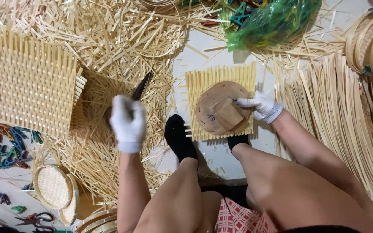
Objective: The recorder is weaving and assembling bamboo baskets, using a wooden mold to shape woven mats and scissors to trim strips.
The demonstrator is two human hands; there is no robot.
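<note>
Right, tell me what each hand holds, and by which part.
Left hand: dark knife, by its handle. Right hand: holds nothing, presses the round wooden mould's edge.

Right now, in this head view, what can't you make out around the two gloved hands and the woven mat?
- Knife: handle hidden inside the left hand.
- Woven bamboo mat: centre covered by the round wooden block; near edge hidden by a socked foot.
- Right hand: fingertips blurred against the block.
- Green plastic bag: cut off by the top edge.
</note>
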